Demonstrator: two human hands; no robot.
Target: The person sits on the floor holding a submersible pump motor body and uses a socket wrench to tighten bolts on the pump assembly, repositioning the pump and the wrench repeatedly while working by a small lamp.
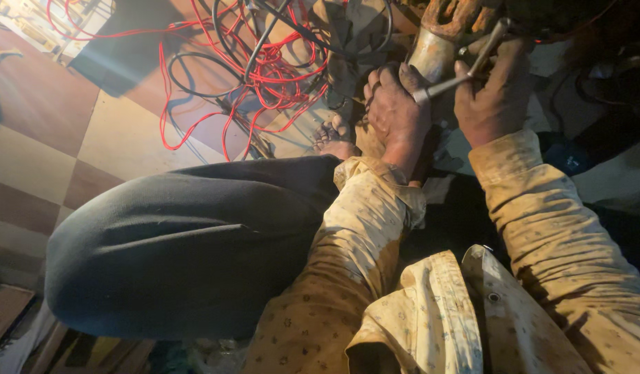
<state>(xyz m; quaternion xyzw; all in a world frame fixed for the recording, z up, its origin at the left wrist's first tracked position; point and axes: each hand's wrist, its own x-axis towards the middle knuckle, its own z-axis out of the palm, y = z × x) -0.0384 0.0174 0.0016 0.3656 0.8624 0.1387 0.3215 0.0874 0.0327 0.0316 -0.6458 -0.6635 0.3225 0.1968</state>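
**Thin steel rod against a rusty casting, both hands on it**

The metal rod [465, 73] runs diagonally between the two hands, upper end by the right hand's fingertips, lower end at the left hand's knuckles. Looks stiff, light, smooth, probably slick with grime, so I'd grab it near both ends like here. The right hand [496, 97] is curled around the upper half; the left hand [397, 111] is closed, fingers pressed together over the lower end. Just beyond the hands sits a rusty metal part [441, 41], likely heavy and rough. A bare foot [334, 138] sits beside the left wrist, red wires [264, 76] tangled farther out on the checkered floor [50, 159].
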